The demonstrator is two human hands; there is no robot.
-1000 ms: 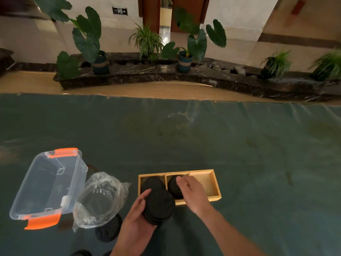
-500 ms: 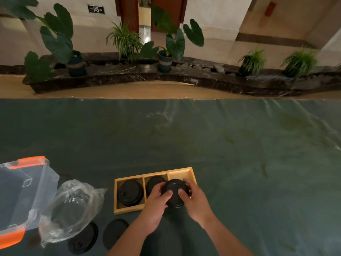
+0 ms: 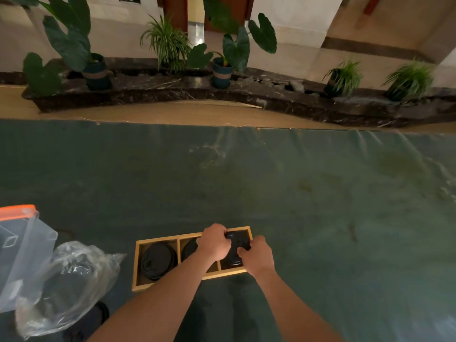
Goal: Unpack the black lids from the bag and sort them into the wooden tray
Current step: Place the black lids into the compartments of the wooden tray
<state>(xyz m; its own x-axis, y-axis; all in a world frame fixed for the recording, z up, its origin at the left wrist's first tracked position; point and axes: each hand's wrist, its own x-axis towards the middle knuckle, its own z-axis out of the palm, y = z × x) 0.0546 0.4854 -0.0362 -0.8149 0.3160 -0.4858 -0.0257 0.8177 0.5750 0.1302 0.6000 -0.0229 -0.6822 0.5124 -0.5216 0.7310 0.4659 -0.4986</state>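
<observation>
The wooden tray (image 3: 158, 241) lies on the green table in front of me, with three compartments. A stack of black lids (image 3: 158, 261) fills its left compartment. More lids (image 3: 189, 248) sit in the middle one, partly hidden by my left arm. My left hand (image 3: 214, 241) and my right hand (image 3: 257, 256) both grip a stack of black lids (image 3: 235, 253) inside the right compartment. The clear plastic bag (image 3: 66, 282) lies crumpled to the left of the tray, with dark lids showing through it.
A clear plastic box (image 3: 22, 253) with orange clips stands at the far left. A loose black lid (image 3: 98, 314) lies on the table under the bag's edge. Potted plants line a stone ledge beyond the table.
Both hands have carried the stack of lids from the tray's front edge into the right compartment. The view has shifted right, so the box has slid toward the left edge.
</observation>
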